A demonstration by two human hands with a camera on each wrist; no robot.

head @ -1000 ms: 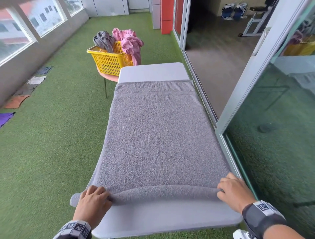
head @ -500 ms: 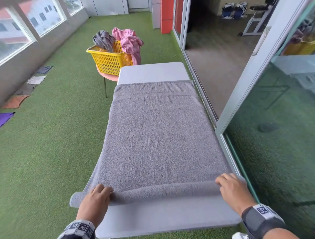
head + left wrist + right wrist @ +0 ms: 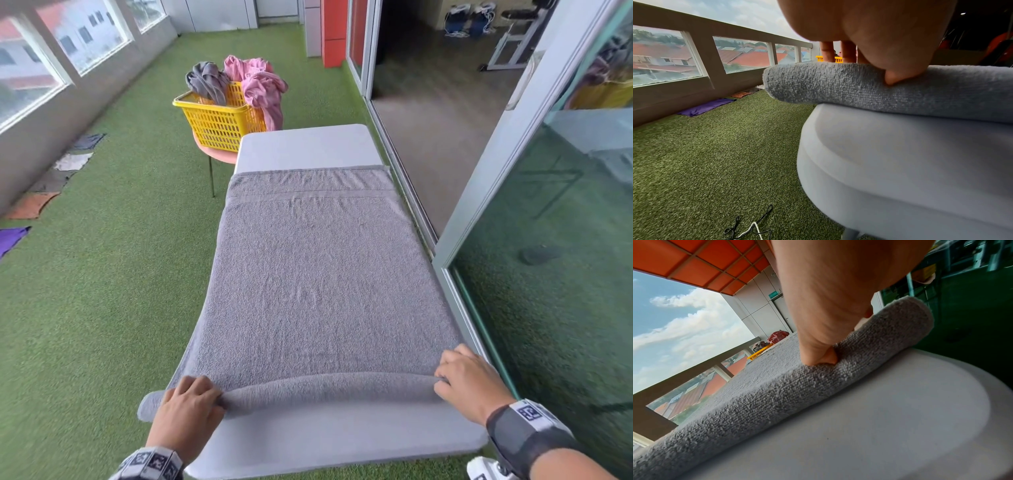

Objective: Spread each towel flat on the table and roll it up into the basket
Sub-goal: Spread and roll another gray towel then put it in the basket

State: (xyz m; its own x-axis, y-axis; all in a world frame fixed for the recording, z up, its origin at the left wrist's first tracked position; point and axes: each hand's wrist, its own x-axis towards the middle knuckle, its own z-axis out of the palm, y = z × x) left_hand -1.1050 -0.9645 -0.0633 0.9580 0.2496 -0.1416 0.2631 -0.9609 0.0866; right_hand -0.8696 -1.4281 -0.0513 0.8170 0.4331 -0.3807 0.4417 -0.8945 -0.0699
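Both hands' grip on grey towel [image 3: 318, 274] roll, near table [image 3: 308, 147] edge, seemingly pinched

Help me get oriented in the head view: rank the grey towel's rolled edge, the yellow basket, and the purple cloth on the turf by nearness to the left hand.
1. Rolled edge of the grey towel: under the left hand, gripped.
2. Purple cloth: on the turf, far to the left.
3. Yellow basket: beyond the table's far end, on a small pink stand.

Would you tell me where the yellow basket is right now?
In the head view the yellow basket sits upper left on a pink stool, beside the table's far left corner.
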